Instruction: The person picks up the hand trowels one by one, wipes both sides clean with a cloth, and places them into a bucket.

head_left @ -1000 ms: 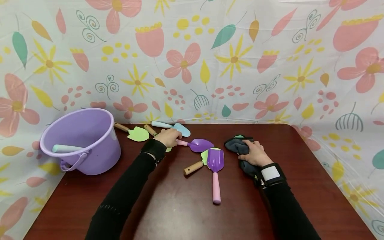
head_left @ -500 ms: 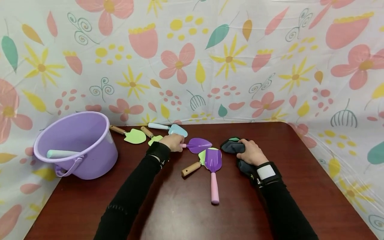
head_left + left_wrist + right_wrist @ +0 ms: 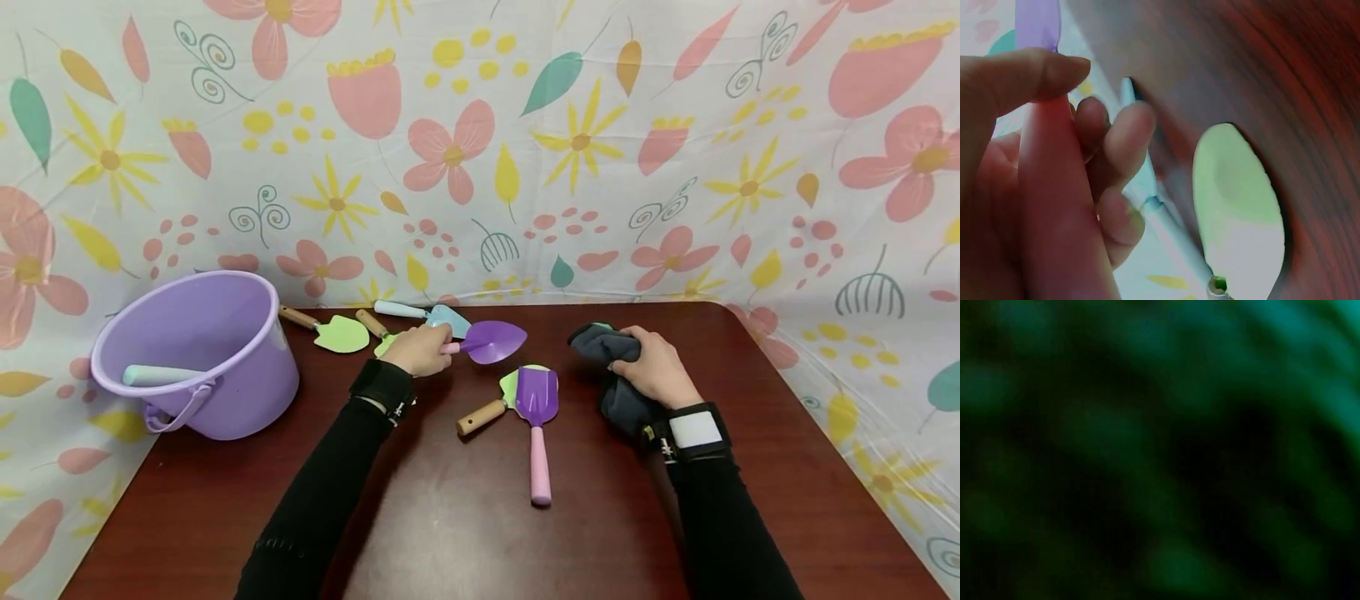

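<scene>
Left hand (image 3: 422, 350) grip round purple trowel (image 3: 491, 341) (pink handle)

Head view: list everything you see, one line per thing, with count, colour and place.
bucket: one, purple, far left of the table.
tool handle: one, pale blue, inside the bucket.
pointed trowel: one, purple with a pink handle, held above the table.
scoop: one, purple with a pink handle, lying mid-table.
green trowels: three with wooden handles; one beside the bucket, one behind the left hand, one partly under the scoop.
blue trowel: one, light blue, at the back.
cloth: one, dark grey, right of centre.
table: one, dark red-brown.
backdrop: floral sheet.
left hand: grips the pointed trowel's handle.
right hand: holds the cloth.
</scene>
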